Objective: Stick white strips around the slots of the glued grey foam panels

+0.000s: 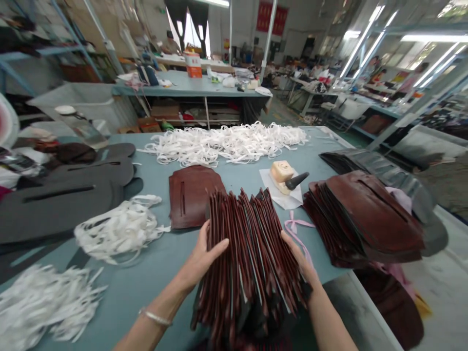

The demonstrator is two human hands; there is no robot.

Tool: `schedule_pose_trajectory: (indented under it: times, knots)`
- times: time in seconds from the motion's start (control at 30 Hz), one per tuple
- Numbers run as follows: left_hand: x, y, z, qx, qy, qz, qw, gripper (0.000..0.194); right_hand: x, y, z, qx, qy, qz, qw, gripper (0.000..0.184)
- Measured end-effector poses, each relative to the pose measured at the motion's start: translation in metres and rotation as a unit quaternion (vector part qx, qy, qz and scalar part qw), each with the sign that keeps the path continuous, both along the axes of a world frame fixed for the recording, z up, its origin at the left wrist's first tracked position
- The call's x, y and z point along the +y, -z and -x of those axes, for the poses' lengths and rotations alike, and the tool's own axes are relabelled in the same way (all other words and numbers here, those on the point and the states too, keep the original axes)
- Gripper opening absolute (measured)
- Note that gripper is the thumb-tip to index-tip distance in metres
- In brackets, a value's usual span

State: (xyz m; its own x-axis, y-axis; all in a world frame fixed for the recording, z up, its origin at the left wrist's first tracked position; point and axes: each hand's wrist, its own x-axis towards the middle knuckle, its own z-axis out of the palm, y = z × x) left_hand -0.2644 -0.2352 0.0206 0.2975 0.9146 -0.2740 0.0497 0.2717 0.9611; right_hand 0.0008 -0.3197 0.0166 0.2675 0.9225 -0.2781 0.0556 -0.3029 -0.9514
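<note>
Between my two hands stands a thick bundle of brown leather panels [252, 253], on edge at the front of the table. My left hand [204, 253] presses its left side, thumb laid over the upper edges. On the right side my right hand [302, 261] clasps the bundle, its fingers partly hidden behind the panels. Just behind lies a flat brown leather panel [195, 195] with a slit in it. To the right, a stack of brown leather panels [373, 214] leans over, and a pink ribbon [298, 224] lies beside my right hand.
White tape strips [226, 144] are heaped across the back of the table [153, 278], with more white strips [120, 226] at left. Dark grey panels [66, 195] lie further left. A yellowish block [281, 171] and a dark-handled tool [297, 181] rest on white paper.
</note>
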Motion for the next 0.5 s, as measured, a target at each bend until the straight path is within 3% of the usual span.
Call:
schedule_pose_trajectory:
  times: [0.07,0.23,0.4,0.5]
  knots:
    - [-0.002,0.005,-0.005,0.044,0.022,0.012,0.999,0.085,0.001,-0.002,-0.002,0.056,-0.014,0.002,0.998,0.046]
    - [-0.008,0.008,-0.004,0.119,-0.070,0.027,0.990,0.098,0.005,-0.009,0.004,0.134,-0.028,0.002,0.991,0.062]
    - [-0.003,0.003,0.010,0.119,-0.057,-0.020,0.991,0.109,0.043,-0.013,0.034,0.134,-0.127,-0.062,0.981,0.077]
    - [0.007,0.002,0.030,0.145,-0.077,-0.018,0.986,0.116,0.065,-0.007,0.056,0.112,-0.148,-0.073,0.980,0.080]
